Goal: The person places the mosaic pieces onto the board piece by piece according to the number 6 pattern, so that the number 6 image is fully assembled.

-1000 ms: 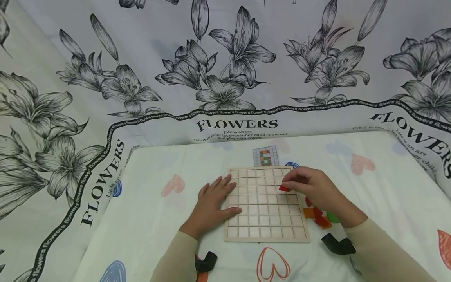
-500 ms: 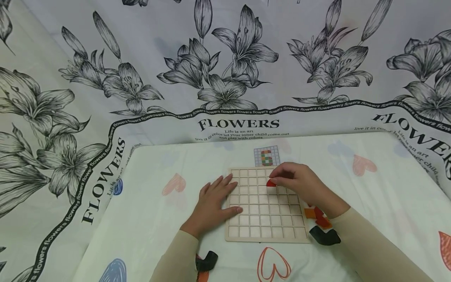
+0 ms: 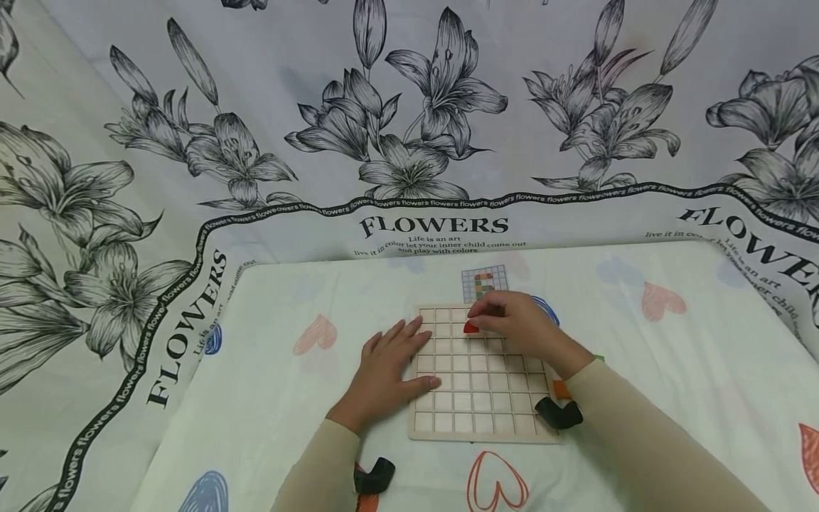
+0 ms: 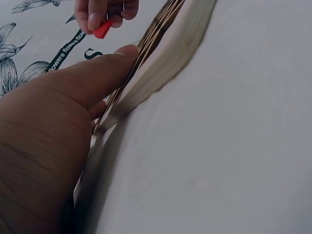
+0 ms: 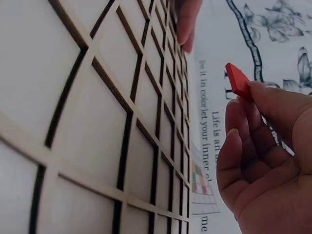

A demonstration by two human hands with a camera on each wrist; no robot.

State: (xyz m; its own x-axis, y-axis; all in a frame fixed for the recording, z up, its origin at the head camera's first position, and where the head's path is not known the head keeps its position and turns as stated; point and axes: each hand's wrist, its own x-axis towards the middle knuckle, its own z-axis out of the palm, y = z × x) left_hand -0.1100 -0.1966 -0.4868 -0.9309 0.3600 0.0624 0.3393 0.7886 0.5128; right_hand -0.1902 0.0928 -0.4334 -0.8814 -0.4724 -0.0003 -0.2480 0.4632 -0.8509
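A pale wooden grid board (image 3: 472, 424) lies on the white cloth. My left hand (image 3: 384, 373) rests on its left side with straight, spread fingers; in the left wrist view, the thumb (image 4: 109, 68) lies over the rim. My right hand (image 3: 521, 327) pinches a small red tile (image 3: 470, 328) between thumb and fingers, over the upper middle of the grid. In the right wrist view, the red tile (image 5: 238, 80) looks flat with slanted edges and is held up off the board. The grid squares in sight hold no tiles.
Behind the board lies a printed card (image 3: 473, 284) with a coloured grid pattern, partly behind my right hand. An orange tile (image 3: 561, 390) sits at the board's right edge, with other tiles hidden by my sleeve (image 3: 627, 419). A flower-printed curtain (image 3: 409, 107) stands behind.
My right hand has moved left across the top of the board with the red tile. Its sleeve now covers most of the loose tiles. The left hand has stayed put.
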